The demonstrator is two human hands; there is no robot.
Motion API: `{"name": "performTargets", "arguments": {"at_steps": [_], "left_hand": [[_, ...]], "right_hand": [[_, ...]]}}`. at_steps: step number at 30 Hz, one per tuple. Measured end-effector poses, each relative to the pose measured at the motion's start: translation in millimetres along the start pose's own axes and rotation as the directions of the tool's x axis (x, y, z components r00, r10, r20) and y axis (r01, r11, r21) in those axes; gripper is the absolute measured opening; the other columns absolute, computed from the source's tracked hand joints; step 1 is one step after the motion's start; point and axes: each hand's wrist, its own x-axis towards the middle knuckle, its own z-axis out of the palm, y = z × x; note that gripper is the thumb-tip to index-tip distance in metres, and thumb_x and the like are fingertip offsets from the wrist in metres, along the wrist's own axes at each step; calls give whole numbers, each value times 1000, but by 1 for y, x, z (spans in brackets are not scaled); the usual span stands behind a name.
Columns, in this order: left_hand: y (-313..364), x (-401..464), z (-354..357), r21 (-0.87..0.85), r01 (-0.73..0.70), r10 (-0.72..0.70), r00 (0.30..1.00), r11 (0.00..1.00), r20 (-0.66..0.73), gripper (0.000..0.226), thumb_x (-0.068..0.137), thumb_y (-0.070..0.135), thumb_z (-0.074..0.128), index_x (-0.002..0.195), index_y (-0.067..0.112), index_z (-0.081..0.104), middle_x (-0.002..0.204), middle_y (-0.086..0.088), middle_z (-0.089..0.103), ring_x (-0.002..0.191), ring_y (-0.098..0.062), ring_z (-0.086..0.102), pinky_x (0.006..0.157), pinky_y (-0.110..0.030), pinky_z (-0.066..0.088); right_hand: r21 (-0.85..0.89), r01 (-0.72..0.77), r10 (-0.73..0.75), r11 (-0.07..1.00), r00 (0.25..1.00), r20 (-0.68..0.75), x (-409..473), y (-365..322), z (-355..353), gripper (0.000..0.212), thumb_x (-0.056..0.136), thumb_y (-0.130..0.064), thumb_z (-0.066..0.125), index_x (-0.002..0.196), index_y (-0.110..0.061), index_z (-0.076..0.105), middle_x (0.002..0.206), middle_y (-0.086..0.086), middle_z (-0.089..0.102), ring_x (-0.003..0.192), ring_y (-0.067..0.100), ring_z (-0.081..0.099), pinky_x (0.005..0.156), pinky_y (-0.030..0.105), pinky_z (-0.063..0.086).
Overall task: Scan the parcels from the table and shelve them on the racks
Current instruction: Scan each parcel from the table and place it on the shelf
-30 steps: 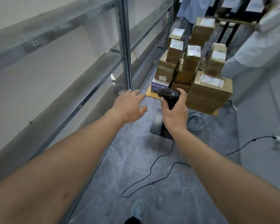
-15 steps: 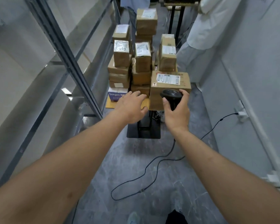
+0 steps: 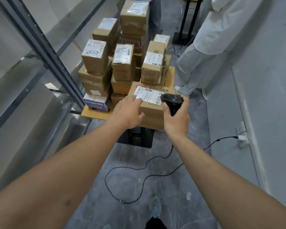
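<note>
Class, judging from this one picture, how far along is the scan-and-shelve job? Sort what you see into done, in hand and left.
Done: nothing shows as shelved; the rack shelves in view hold no parcels.
In hand: the right hand grips the barcode scanner over the front box's shipping label, while the left hand rests open on that large box.
Left: the stacked parcels on the table.

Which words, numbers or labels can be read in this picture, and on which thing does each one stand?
"2859": handwritten on the white label of the top left box.
White lettering on the blue box: blurred, starts perhaps with "D", not readable.
Shipping label on the large front box, beside the left hand and the scanner in the right hand: barcodes show, print too small.
Other box labels: too small to read.
</note>
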Motion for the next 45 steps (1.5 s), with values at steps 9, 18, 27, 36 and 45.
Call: {"name": "performTargets", "arguments": {"at_steps": [9,18,27,36,45], "left_hand": [[31,57,29,48,7,-13,991,999,135,86,98,43,68,166,43,14,176,-8,6,160,-41,7,129,-54,14],[41,64,53,130,-4,-19,984,991,175,84,108,41,54,157,64,-11,176,-5,-14,160,-45,-8,127,-59,2],[18,47,49,118,0,-23,982,993,187,77,110,30,47,158,64,-3,176,-4,-12,160,-44,-6,128,-61,1],[30,43,42,-82,145,-128,975,986,183,72,102,66,40,165,42,13,177,1,-5,160,-44,-10,120,-78,-4],[62,53,50,-178,349,-307,924,920,227,119,83,86,55,166,34,-12,174,1,-18,153,-54,-25,113,-85,16]], "right_hand": [[-15,-30,31,999,999,33,59,23,-11,58,101,-42,68,149,-34,37,121,-9,59,112,18,60,94,36,50],[-23,-47,48,999,997,57,75,33,-19,56,101,-43,68,146,-39,35,124,-7,61,114,19,61,97,42,53],[-13,-70,71,997,996,47,67,24,-19,57,101,-44,67,147,-39,35,130,-1,63,116,22,60,101,48,52],[-30,-67,67,997,998,14,61,15,-14,57,101,-46,66,148,-36,35,129,-2,63,117,23,61,102,49,52],[-32,-15,17,999,997,80,91,7,-15,55,101,-45,67,146,-34,37,119,-7,59,114,24,63,97,46,54]]}}
